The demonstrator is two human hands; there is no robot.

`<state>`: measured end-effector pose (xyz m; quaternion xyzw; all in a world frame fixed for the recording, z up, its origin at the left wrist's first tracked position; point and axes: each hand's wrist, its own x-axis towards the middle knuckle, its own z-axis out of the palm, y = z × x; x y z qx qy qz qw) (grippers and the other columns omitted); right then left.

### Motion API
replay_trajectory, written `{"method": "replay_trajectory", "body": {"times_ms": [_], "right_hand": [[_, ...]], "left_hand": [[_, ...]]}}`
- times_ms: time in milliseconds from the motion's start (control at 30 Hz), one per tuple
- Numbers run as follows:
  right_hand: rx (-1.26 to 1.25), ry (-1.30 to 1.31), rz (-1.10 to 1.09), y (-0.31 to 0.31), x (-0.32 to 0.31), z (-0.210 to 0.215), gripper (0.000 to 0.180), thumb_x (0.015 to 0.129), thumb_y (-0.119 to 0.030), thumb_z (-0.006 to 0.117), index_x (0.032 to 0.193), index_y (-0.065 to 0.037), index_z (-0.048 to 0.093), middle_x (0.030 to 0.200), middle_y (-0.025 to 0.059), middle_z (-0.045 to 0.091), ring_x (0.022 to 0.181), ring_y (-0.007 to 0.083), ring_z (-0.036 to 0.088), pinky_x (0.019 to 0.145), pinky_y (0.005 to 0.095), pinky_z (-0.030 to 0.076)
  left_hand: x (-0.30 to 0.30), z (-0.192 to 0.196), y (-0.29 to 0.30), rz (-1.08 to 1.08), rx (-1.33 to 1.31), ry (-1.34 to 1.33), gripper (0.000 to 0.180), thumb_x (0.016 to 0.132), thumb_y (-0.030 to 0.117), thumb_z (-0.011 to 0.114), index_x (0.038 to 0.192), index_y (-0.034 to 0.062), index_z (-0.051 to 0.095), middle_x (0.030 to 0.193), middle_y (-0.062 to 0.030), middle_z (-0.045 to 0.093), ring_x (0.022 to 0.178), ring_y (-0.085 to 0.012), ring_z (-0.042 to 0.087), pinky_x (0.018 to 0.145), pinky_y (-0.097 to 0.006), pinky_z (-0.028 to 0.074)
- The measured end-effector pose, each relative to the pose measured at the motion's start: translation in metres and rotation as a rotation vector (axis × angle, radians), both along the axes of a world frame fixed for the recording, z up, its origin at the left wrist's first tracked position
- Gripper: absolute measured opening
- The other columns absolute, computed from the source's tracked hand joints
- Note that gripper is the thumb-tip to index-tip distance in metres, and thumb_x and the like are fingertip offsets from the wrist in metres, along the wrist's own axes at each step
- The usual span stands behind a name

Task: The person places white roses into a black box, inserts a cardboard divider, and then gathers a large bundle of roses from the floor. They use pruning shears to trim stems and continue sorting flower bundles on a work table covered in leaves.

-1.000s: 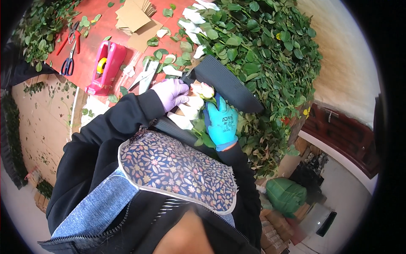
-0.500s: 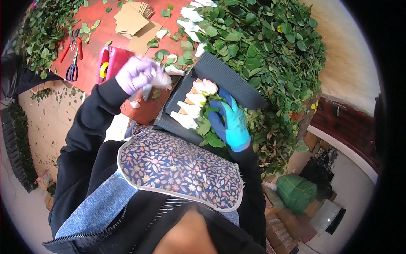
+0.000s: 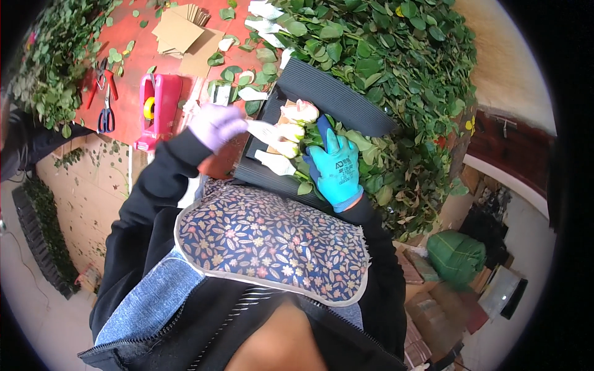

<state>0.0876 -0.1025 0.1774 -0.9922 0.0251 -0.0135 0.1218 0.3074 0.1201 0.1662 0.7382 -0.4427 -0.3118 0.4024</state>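
Note:
My left hand (image 3: 213, 123), in a purple glove, holds a white paper strip (image 3: 262, 130) whose tip points at the roses. Several pale cream and pink rose buds (image 3: 291, 133), each wrapped in white paper, lie in a row on a black corrugated sheet (image 3: 337, 99). In a blue glove, my right hand (image 3: 334, 166) lies over their leafy stems and holds the bunch down. The fingers reach toward the buds. The stems under that hand are hidden.
A pink tape dispenser (image 3: 159, 108) stands on the red table (image 3: 133, 55), left of my left hand. Scissors (image 3: 106, 116) and red pruners (image 3: 93, 86) lie further left. Cardboard pieces (image 3: 179, 31) are at the back. Heaps of green leaves (image 3: 383, 55) surround the sheet.
My left hand left the roses, reached left toward the tape dispenser, and has come back with a white strip. The right hand stayed on the stems.

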Motion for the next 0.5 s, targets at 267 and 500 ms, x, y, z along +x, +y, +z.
{"method": "replay_trajectory", "body": {"times_ms": [267,500], "right_hand": [[0.215,0.107,0.078,-0.016,0.012,0.066,0.042,0.084,-0.025,0.066,0.124,-0.015,0.06,0.141,0.0159,0.046,0.094,0.0323,0.057,0.083,0.0438,0.046],[0.096,0.296,0.146,0.018,0.012,0.079,0.014,0.086,-0.021,0.064,0.097,-0.012,0.065,0.071,0.0079,0.062,0.065,0.0273,0.062,0.058,0.04,0.046]], "left_hand": [[-0.002,0.015,0.013,-0.059,0.188,0.576,0.015,0.08,0.009,0.061,0.068,0.0027,0.055,0.069,-0.0038,0.065,0.067,-0.0102,0.065,0.058,-0.029,0.049],[-0.016,0.002,-0.013,-0.425,0.184,-0.162,0.028,0.085,0.035,0.068,0.104,0.0155,0.064,0.081,-0.012,0.065,0.08,-0.0312,0.065,0.072,-0.044,0.05]]}}
